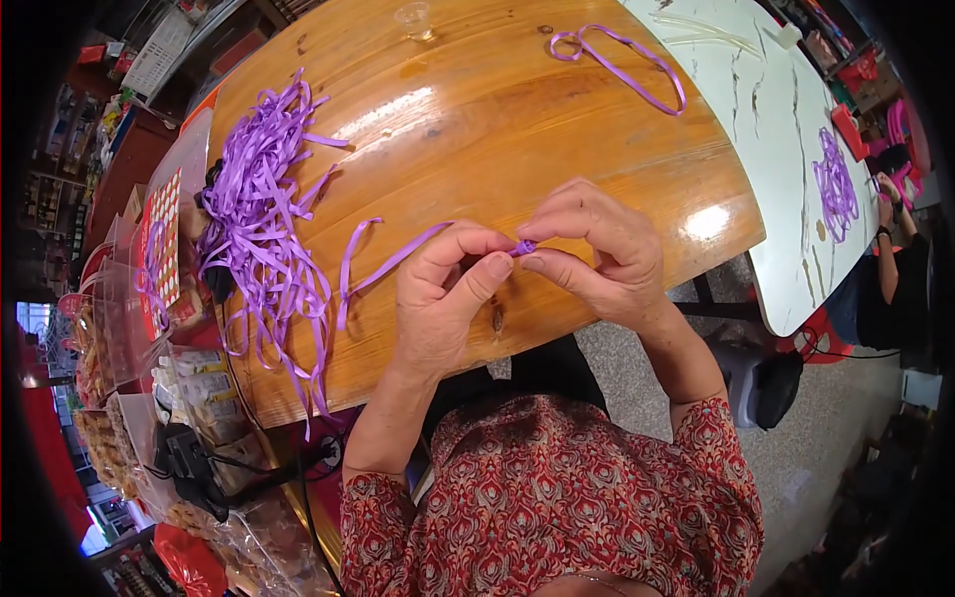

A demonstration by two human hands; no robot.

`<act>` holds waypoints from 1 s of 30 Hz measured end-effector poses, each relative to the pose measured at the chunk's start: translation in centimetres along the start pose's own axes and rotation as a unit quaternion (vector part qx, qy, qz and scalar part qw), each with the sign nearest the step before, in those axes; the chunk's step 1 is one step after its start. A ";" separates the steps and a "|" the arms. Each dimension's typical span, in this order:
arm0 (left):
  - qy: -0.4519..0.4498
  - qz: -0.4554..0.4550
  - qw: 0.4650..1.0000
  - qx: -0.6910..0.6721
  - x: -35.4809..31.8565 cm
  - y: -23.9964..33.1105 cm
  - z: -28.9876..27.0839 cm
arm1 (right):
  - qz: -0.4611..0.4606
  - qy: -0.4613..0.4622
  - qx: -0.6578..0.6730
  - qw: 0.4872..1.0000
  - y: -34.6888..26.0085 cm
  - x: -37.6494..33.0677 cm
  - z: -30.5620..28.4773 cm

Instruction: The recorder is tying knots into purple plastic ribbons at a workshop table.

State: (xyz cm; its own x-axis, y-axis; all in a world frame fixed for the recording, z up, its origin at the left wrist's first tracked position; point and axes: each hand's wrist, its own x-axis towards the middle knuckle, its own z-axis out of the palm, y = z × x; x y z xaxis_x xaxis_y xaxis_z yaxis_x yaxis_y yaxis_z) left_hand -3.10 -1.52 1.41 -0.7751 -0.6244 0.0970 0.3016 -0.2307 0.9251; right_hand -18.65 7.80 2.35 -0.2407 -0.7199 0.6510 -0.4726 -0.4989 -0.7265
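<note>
Above the near part of the wooden table, my left hand (pixel 453 284) and my right hand (pixel 597 254) meet fingertip to fingertip. Pinched between them is a small bunched knot of purple ribbon (pixel 524 248). From my left hand a loose length of the same ribbon (pixel 383 269) trails left over the wood. Both hands have thumb and forefinger pressed on the knot; its exact shape is partly hidden by the fingers. A large tangled pile of purple ribbons (pixel 264 189) lies to the left, some strands hanging over the near edge.
A single purple ribbon loop (pixel 637 75) lies at the wooden table's (pixel 448 129) far right, and a small clear cup (pixel 416 20) stands at the back. More purple ribbon (pixel 836 189) rests on the white marbled table (pixel 786 129), beside another person's arm (pixel 888 259). Packaged goods (pixel 199 383) crowd the left.
</note>
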 end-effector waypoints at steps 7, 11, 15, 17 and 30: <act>0.010 -0.016 0.999 0.027 0.0 0.4 0.3 | 0.038 -0.002 0.045 0.998 0.3 -0.6 0.0; -0.002 0.015 0.999 0.039 0.1 0.2 0.1 | 0.054 -0.001 0.078 0.995 0.3 -0.8 0.1; 0.010 -0.001 0.999 0.045 0.0 0.4 0.4 | 0.069 0.004 0.107 0.992 0.6 -1.1 0.2; 0.008 0.002 0.999 0.051 0.0 0.2 0.2 | 0.063 0.005 0.127 0.990 1.0 -1.3 0.2; -0.001 0.106 0.975 0.197 -0.1 -1.5 -0.1 | 0.162 0.099 0.251 0.949 0.0 -1.9 1.5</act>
State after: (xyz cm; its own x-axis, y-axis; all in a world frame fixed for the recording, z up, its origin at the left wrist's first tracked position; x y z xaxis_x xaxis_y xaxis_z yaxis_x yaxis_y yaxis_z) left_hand -3.40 -1.17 -0.07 -0.7198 -0.6249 0.3023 0.2192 0.2085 0.9531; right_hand -16.97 8.42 0.80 -0.4818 -0.7954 0.3677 0.1060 -0.4695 -0.8766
